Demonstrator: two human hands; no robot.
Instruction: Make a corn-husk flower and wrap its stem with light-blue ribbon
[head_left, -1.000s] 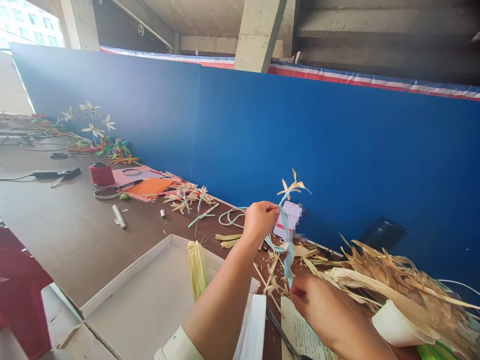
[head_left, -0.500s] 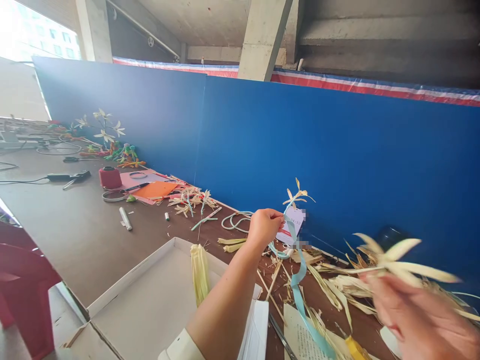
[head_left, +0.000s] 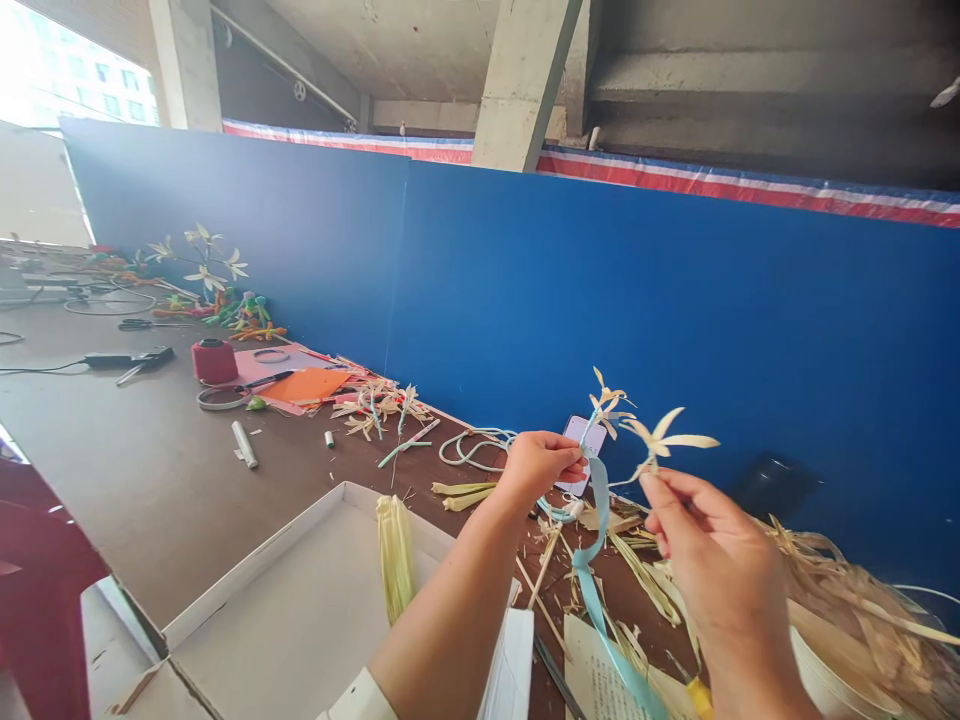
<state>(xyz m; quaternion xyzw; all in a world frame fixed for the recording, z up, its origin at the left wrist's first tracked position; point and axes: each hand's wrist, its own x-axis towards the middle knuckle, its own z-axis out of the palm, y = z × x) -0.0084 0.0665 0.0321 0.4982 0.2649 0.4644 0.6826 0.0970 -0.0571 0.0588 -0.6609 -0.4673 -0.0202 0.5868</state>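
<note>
My left hand (head_left: 541, 468) pinches a thin stem wrapped in light blue tape, topped by a small dried-husk flower (head_left: 609, 402). From that stem a loose light blue ribbon of tape (head_left: 598, 530) hangs down to the printed paper (head_left: 600, 660). To the right, my right hand (head_left: 712, 550) holds a second, larger pale corn-husk flower (head_left: 664, 438) by its base between thumb and fingers. Its petals spread up and rightward, and its stem points left toward the first stem. The two flowers are close together. A phone (head_left: 592, 440) stands behind my left hand.
A white cardboard tray (head_left: 262, 610) holds a bundle of pale husk (head_left: 395, 555). Dried husks (head_left: 847, 590) and a white cup (head_left: 840, 670) lie at the right. Red thread (head_left: 214, 362), orange paper (head_left: 307, 385) and small husk flowers (head_left: 375, 408) sit at left. A blue partition (head_left: 480, 300) backs the table.
My right hand has let go of the tape, taken up the larger husk flower at the right, and brought it left beside my left hand. My left hand still holds the wrapped stem.
</note>
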